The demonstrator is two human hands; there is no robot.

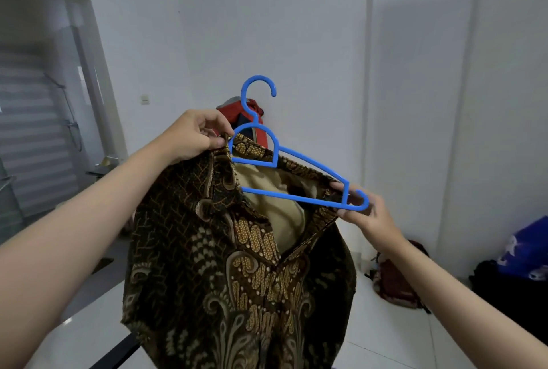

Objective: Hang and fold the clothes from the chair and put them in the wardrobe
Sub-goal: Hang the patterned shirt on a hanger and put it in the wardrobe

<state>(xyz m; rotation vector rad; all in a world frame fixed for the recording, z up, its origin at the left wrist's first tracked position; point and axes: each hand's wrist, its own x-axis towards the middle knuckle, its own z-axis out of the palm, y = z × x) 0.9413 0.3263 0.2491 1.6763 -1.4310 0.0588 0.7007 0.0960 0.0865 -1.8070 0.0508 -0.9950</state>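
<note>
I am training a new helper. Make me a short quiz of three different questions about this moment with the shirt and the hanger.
1. True or false: the blue hanger already hangs on a wardrobe rail.
2. Which part does the right hand hold? A) the hook B) the hanger's right end C) a sleeve of the shirt
3. Fill in: the left hand pinches the batik shirt at its ____.

Key
1. False: both hands hold it up in the air, and its hook is free.
2. B: the fingers pinch the right end.
3. Collar: the hanger's left side is already inside the shirt, while the right end is outside.
</note>
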